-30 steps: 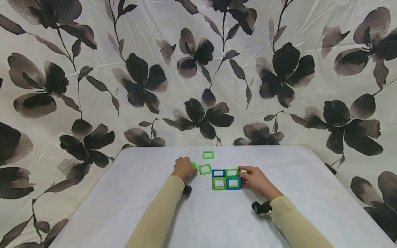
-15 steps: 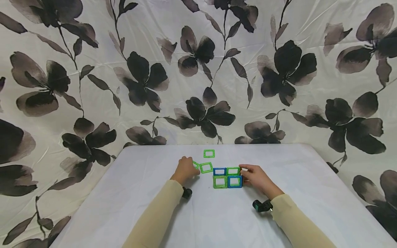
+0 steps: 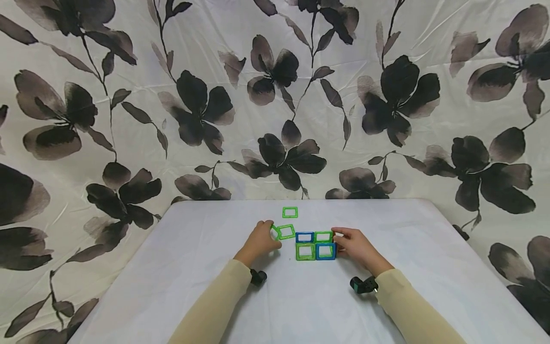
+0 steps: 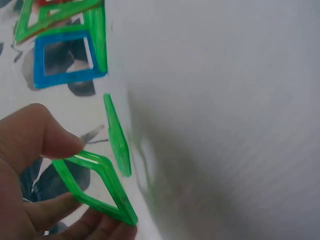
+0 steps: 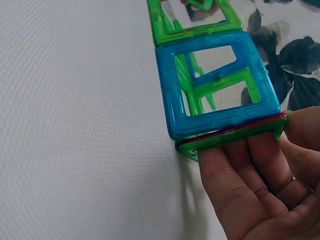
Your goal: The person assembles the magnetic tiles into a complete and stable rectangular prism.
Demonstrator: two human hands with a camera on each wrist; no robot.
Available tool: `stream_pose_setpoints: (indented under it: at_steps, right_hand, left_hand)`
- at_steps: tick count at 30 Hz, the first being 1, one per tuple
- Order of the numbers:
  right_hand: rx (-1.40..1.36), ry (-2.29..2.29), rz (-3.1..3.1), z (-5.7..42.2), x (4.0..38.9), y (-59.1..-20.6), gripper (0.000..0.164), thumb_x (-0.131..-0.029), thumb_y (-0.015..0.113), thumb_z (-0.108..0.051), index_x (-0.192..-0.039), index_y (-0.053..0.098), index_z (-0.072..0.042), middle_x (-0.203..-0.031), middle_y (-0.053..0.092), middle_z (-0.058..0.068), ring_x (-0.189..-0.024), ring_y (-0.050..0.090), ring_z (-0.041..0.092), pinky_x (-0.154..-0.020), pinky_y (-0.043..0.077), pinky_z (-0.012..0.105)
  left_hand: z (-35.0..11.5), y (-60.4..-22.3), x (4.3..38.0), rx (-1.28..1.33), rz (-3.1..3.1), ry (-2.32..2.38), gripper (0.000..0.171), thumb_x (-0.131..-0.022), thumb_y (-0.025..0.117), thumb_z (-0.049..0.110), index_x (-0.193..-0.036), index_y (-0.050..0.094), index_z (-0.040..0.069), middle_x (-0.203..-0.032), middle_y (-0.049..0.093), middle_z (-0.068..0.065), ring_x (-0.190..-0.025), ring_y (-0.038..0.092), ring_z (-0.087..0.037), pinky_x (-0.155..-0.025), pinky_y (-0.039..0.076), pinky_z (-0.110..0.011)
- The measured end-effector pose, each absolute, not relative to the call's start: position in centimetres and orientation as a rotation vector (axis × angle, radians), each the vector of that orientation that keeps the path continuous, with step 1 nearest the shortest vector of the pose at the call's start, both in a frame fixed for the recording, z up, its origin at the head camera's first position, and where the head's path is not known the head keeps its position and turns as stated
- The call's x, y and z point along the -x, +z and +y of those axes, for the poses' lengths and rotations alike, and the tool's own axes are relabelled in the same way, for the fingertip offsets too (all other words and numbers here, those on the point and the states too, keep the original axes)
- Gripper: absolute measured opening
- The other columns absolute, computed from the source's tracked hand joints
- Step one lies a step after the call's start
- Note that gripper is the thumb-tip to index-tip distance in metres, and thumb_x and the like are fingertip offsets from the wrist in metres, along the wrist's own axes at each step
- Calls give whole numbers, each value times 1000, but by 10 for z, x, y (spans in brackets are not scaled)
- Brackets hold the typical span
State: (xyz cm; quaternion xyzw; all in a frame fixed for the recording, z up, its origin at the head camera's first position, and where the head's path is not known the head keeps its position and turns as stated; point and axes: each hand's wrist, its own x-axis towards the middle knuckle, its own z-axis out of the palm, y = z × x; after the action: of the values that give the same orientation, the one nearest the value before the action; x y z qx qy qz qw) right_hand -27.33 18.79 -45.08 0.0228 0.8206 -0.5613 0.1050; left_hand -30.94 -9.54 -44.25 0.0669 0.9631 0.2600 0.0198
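Observation:
In the head view, my left hand (image 3: 259, 241) is left of a small box-like build of magnetic tiles. It pinches a green square magnetic tile (image 4: 95, 192) between thumb and fingers, tilted up. Another green square tile (image 3: 286, 231) lies just to its right, close to the held one. In front, the build shows a green tile (image 3: 305, 252) and a blue tile (image 3: 325, 251) side by side. My right hand (image 3: 355, 246) rests its fingers against the build's right end, on a green tile (image 5: 232, 137) with a red edge beside it.
One more green tile (image 3: 290, 212) lies farther back on the white-covered table (image 3: 296, 306). A white cloth (image 3: 275, 114) with dark flowers hangs behind the table's far edge. A small black camera (image 3: 259, 277) sits at the left wrist, another camera (image 3: 363, 285) at the right.
My left hand has shifted a little to the right and turned, bringing its green tile close to the neighbouring one. The right hand stays against the build.

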Motion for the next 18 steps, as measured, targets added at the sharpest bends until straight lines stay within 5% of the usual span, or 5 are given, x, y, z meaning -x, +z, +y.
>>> stream_pose_setpoints:
  at_steps: [7, 14, 18]
  right_hand:
    - [-66, -1677, 2411, 187, 272, -449, 45, -101, 49, -18, -145, 46, -10, -127, 59, 19, -98, 63, 21, -80, 58, 35]
    - [-69, -1678, 2410, 187, 272, -451, 45, -100, 50, -17, -145, 45, -10, -123, 60, 19, -96, 63, 21, -80, 58, 35]
    - [-67, -1679, 2417, 186, 272, -452, 46, -100, 51, -18, -145, 45, -10, -123, 60, 18, -96, 63, 21, -80, 58, 35]
  left_hand:
    - [-91, -444, 301, -267, 2931, 874, 78, -75, 75, 20, -144, 41, 5, -134, 52, -15, -111, 52, -24, -104, 44, -43]
    - [-86, -440, 293, -285, 2876, 879, 79, -76, 74, 21, -145, 38, 7, -130, 57, -13, -98, 54, -21, -90, 47, -41]
    - [-85, -437, 289, -311, 2857, 882, 78, -76, 74, 20, -145, 37, 9, -135, 56, -14, -108, 57, -24, -92, 48, -42]
